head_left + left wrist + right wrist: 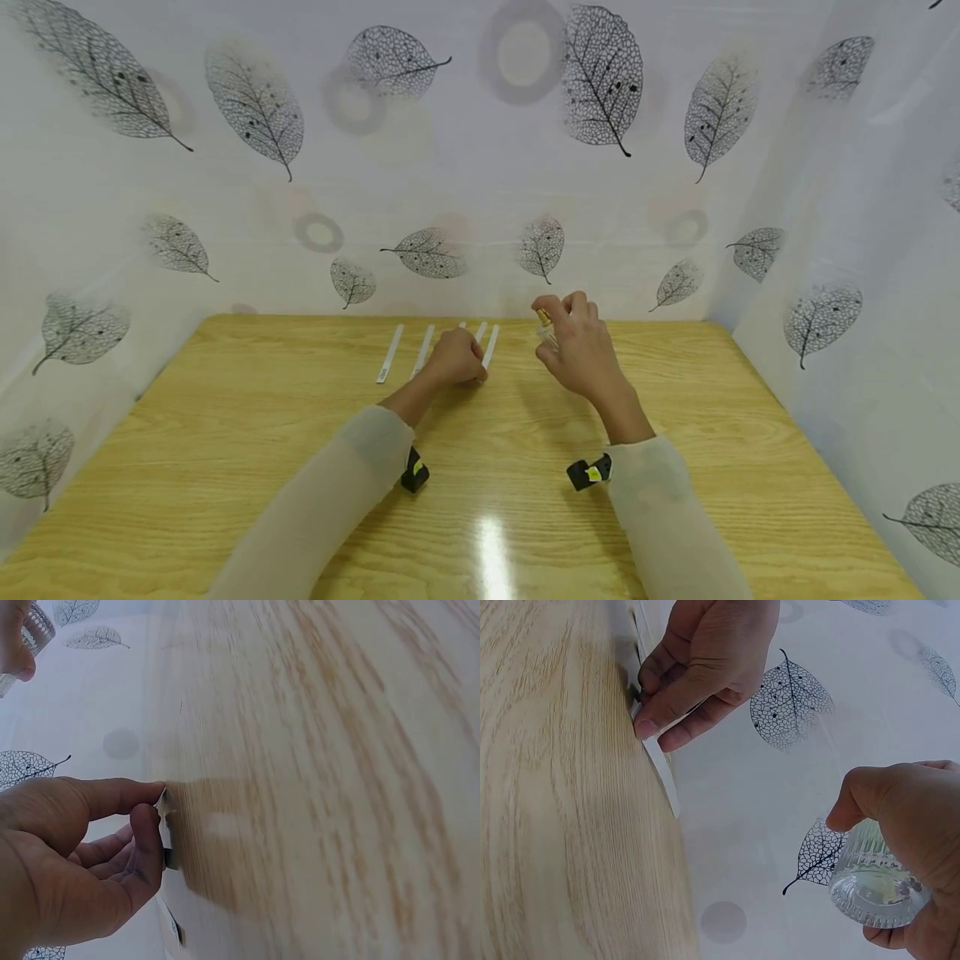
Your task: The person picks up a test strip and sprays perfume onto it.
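Observation:
My left hand (454,358) is low over the wooden table, its thumb and forefinger pinching the near end of a white paper strip (660,776). That strip is the rightmost of several in a row, and its far part reaches toward the table's back edge. To the right, my right hand (585,348) holds a clear ribbed glass perfume bottle (874,889) above the table. Its forefinger lies on the bottle's gold spray top (543,317), and the thumb is lower on the glass. The fingers hide part of the bottle.
Left of the pinched strip lie other white paper strips, among them the leftmost strip (390,354), with small dark writing at its near end. My left hand partly covers some of them. A leaf-patterned white curtain (480,183) hangs behind the wooden table (262,467) and along its sides.

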A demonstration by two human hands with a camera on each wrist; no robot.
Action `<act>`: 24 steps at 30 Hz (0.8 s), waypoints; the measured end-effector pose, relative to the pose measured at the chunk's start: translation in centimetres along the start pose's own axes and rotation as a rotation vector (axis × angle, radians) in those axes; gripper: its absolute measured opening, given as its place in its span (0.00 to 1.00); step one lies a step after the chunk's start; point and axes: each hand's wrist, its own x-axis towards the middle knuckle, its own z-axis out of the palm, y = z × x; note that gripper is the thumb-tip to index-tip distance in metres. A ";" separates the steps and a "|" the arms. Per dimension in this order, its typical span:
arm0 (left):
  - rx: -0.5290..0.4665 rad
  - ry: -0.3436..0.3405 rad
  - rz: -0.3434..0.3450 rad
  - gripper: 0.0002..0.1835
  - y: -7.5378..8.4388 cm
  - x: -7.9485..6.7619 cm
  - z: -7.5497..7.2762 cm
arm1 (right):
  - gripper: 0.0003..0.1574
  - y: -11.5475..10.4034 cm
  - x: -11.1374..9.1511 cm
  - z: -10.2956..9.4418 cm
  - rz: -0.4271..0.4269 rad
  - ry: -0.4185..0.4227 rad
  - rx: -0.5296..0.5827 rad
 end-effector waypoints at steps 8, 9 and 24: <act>0.016 0.007 -0.003 0.05 0.0 0.1 0.3 | 0.37 0.0 0.0 -0.1 0.008 0.004 0.005; 0.022 0.006 -0.004 0.04 0.0 0.1 0.3 | 0.36 0.0 0.0 -0.1 0.007 0.004 0.006; 0.041 -0.003 0.039 0.06 0.0 -0.1 -0.1 | 0.37 0.0 0.1 -0.1 0.008 0.019 0.021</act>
